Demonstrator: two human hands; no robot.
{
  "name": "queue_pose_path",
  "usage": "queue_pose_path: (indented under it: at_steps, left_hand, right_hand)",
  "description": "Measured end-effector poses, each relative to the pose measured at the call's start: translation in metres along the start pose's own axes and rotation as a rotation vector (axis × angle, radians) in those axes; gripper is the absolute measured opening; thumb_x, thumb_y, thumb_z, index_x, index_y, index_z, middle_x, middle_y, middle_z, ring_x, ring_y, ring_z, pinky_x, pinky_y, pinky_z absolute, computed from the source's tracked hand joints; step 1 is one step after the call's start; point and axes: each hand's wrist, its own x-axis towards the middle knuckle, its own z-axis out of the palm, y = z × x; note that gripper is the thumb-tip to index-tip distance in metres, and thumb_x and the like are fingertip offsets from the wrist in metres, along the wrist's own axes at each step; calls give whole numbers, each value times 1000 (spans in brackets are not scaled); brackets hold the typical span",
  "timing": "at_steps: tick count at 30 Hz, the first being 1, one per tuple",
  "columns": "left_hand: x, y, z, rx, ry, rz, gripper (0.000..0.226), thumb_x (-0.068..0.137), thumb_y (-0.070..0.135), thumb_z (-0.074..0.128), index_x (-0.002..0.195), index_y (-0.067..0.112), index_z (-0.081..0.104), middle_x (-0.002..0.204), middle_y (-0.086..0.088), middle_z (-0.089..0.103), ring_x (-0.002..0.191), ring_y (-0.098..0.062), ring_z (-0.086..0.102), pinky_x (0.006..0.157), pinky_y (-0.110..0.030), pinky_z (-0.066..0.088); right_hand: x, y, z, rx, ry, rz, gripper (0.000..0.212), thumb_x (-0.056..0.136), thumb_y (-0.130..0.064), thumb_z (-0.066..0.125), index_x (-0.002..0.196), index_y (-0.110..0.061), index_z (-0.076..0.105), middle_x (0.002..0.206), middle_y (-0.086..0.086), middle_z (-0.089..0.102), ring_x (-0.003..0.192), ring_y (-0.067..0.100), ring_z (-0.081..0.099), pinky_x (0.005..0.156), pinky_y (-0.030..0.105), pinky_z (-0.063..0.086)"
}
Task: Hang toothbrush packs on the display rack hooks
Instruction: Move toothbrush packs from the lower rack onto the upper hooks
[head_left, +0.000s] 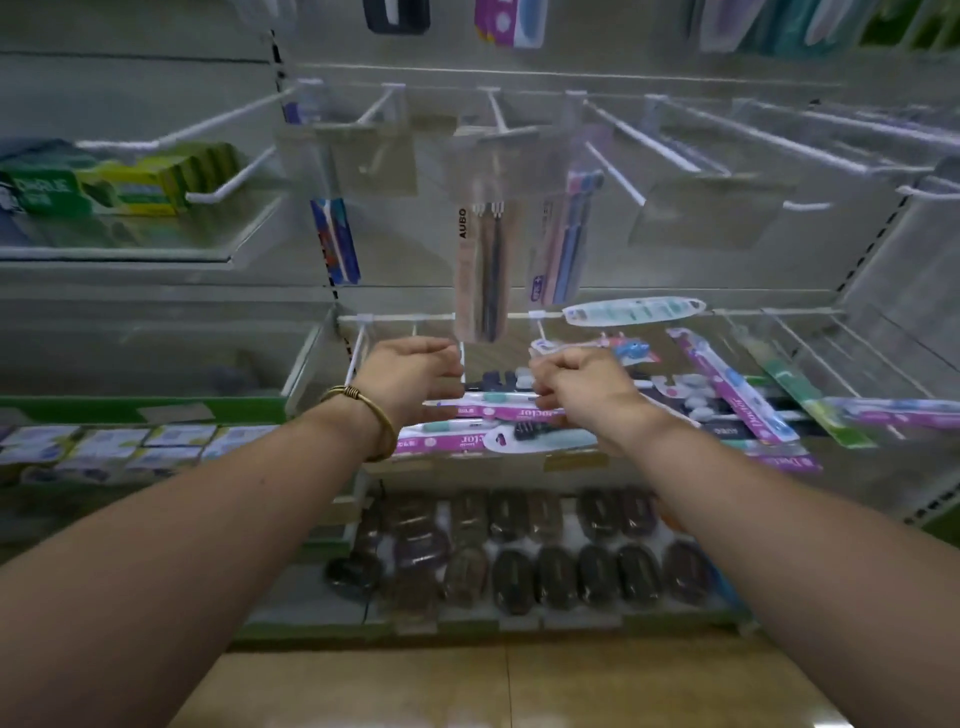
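Two hands meet over one toothbrush pack (488, 399), a long flat pack with a white and teal brush lying crosswise above the pile on the shelf. The left hand (410, 376) curls its fingers at the pack's left end, and the right hand (576, 387) pinches the right end, fingers closed on the edge of the card. Whether the left fingers truly clamp the pack or only rest against it I cannot tell, since they are turned away from the camera. A gold bangle (363, 413) sits on the left wrist.

Under the held pack lies a loose heap of packs (519, 434) (mostly pink and purple cards, some marked Doctor) spread across the shelf (571, 462). More packs trail to the right, among them a long purple one (727, 384) lying at a slant and a green one (800, 387) beside it.

Just above the hands a pack marked AUBO (480, 270) hangs upright from a white hook (496, 111), with a second hanging pack of pink and blue brushes (566, 239) to its right. A blue pack (335, 241) hangs further left. Several other white wire hooks (639, 135) jut from the back panel, bare, some with clear plastic label holders at their tips.

On the left shelf stand green and yellow boxes (119, 184). Below the heap, a lower shelf carries rows of dark oval items (556, 571), too blurred to name.
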Motion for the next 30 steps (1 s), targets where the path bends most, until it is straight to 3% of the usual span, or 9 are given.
queue_pose_path:
  at_steps: [6, 9, 12, 16, 20, 23, 30]
  left_hand:
    - [-14, 9, 12, 65, -25, -140, 11, 97, 16, 60, 97, 24, 67, 115, -14, 69, 101, -35, 70, 91, -49, 57]
    - [-17, 12, 17, 46, -12, -202, 10, 97, 21, 62, 104, 22, 69, 111, -11, 71, 100, -33, 69, 91, -50, 57]
    - [-16, 12, 19, 49, 2, -261, 27, 96, 31, 64, 117, 16, 67, 104, -5, 73, 93, -28, 71, 91, -50, 57]
    - [-23, 12, 21, 26, -42, -350, 32, 98, 41, 56, 110, 14, 68, 106, -5, 72, 90, -27, 71, 74, -39, 61]
    - [-30, 15, 21, 18, -61, -401, 39, 99, 50, 50, 105, 15, 68, 117, -9, 69, 106, -34, 67, 91, -49, 56]
    - [-34, 19, 22, 11, -77, -416, 41, 100, 50, 47, 105, 15, 68, 117, -9, 69, 105, -34, 68, 96, -52, 54]
    - [-46, 16, 21, 32, -159, -436, 45, 98, 54, 49, 103, 14, 68, 117, -12, 70, 102, -34, 69, 80, -44, 58]
  right_hand:
    - [-11, -5, -16, 120, -71, 157, 14, 98, -31, 60, 90, -20, 64, 104, 10, 68, 88, 23, 66, 75, 38, 61]
    - [-16, -8, -23, 123, -88, 214, 21, 97, -38, 60, 99, -18, 64, 108, 9, 68, 99, 25, 67, 78, 38, 60]
    - [-20, -7, -26, 132, -108, 260, 30, 98, -43, 56, 105, -15, 64, 109, 9, 67, 92, 23, 67, 79, 40, 60]
    - [-27, -5, -31, 172, -92, 355, 53, 97, -56, 49, 121, -12, 64, 123, 7, 64, 97, 23, 67, 70, 32, 59]
    - [-38, -9, -36, 194, -113, 434, 70, 97, -67, 33, 126, -9, 62, 122, 9, 66, 97, 23, 66, 80, 38, 58]
    - [-46, -11, -34, 204, -85, 464, 73, 96, -69, 29, 122, -10, 63, 122, 11, 67, 99, 25, 67, 82, 41, 59]
    - [-65, -17, -29, 229, -20, 563, 75, 95, -71, 28, 120, -11, 64, 113, 10, 69, 94, 27, 68, 83, 44, 60]
